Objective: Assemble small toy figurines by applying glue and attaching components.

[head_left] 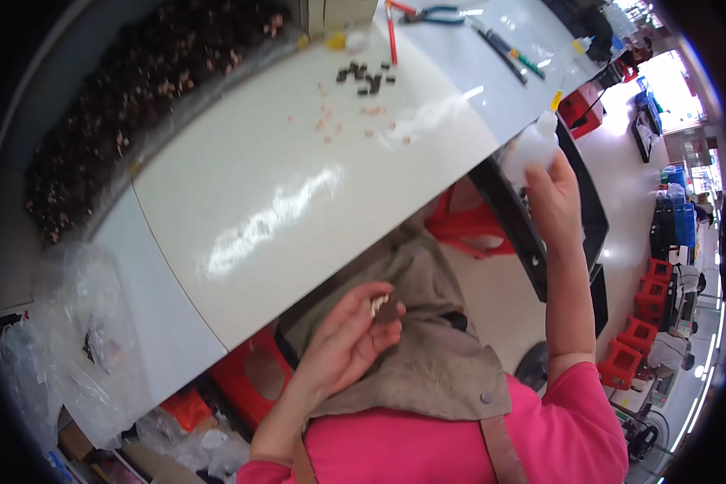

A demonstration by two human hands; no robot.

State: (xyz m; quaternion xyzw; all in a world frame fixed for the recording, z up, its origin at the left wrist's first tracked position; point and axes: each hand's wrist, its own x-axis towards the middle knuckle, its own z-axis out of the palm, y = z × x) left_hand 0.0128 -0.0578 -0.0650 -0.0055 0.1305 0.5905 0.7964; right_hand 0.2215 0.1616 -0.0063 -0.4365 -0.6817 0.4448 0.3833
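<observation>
My left hand (348,343) is closed over my lap, pinching a small dark brown piece (385,310) with a pale, jagged strip along one side. Out to the right, beyond the table's edge, my right hand (558,202) is wrapped round a white squeeze bottle (532,152) with a yellow tip. On the white table (218,185) lie several small dark bits (367,77), and beside them are scattered tiny pinkish pieces (324,123). What the dark piece in my left hand is, I cannot make out.
A heap of dark brown pieces (137,105) fills a lined bin at the far left. Pliers (431,14), a red pen-like tool (393,40) and slim hand tools (504,55) lie at the back. Clear plastic bags (89,339) hang at left; a red stool (469,224) stands below.
</observation>
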